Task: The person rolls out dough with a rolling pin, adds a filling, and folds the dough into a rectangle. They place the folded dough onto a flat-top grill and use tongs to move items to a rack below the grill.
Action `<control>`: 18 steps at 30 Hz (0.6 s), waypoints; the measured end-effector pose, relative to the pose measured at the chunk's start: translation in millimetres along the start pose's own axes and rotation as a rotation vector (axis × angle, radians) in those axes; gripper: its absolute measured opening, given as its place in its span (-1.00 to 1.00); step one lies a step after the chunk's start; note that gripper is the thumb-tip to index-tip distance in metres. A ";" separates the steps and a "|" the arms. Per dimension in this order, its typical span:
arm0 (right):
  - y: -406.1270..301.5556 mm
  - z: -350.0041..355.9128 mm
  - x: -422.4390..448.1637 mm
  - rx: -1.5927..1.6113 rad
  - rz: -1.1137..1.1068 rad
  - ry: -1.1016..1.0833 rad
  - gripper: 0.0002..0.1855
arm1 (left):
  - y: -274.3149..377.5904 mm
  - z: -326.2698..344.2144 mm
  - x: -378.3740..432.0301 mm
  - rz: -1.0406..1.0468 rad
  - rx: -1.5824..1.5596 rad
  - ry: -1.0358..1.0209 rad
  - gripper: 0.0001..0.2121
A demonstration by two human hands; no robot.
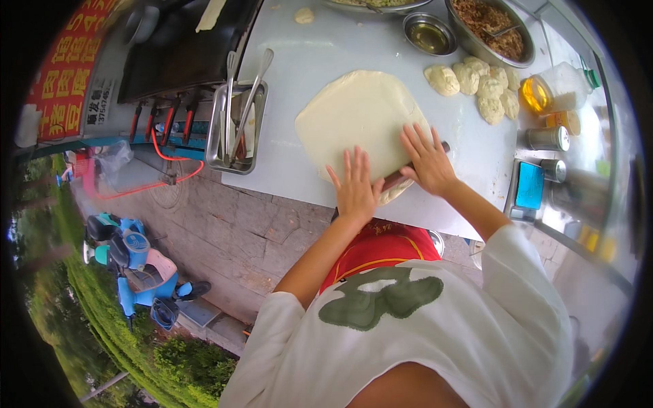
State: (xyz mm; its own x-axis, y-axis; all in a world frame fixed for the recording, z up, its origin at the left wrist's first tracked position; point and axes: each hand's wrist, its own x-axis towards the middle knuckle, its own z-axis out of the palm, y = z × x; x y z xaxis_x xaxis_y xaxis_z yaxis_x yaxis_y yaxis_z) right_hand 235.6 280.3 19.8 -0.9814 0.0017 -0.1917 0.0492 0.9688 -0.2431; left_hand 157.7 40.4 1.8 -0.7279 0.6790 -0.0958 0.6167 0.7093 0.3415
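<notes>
A wide, flat sheet of dough (357, 120) lies on the metal worktop in front of me. Across its near right edge rests a dark wooden rolling pin (396, 178), set at a slant. Both palms are on the pin with the fingers spread and stretched out over the dough. My left hand (354, 186) is at the pin's near left end, and my right hand (427, 160) is at its right part, where the tip shows beyond it. Under my hands, part of the pin is hidden. Neither hand curls round it.
Several dough balls (490, 87) sit at the right, near an oil bowl (430, 38) and a metal bowl of filling (487, 28). An oil bottle (556, 92) and tins line the right side. At left are a tray (210, 148) with tongs and a dark griddle (178, 56).
</notes>
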 end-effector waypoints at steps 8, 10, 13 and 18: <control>-34.0 14.0 -100.2 0.128 0.043 0.231 -0.47 | -29.7 -9.8 -37.5 0.519 -0.123 -0.245 -0.38; -55.1 10.3 -90.9 0.155 0.167 0.383 -0.49 | -38.2 -42.8 6.0 0.584 -0.254 -0.229 -0.42; -100.3 17.1 -27.6 0.238 0.467 0.516 -0.41 | -50.8 -60.6 101.3 0.604 -0.219 -0.075 -0.42; -100.0 45.4 41.1 0.169 0.728 0.594 -0.34 | -45.7 -1.0 209.4 0.761 -0.042 0.009 -0.36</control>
State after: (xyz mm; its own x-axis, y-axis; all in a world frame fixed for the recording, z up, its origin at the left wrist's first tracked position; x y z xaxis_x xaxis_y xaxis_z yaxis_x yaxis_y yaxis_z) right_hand 198.8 172.3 -6.9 -0.6307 0.7608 0.1528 0.6657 0.6316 -0.3973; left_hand -23.3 150.0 -32.9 -0.1096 0.9760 0.1880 0.9376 0.0387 0.3456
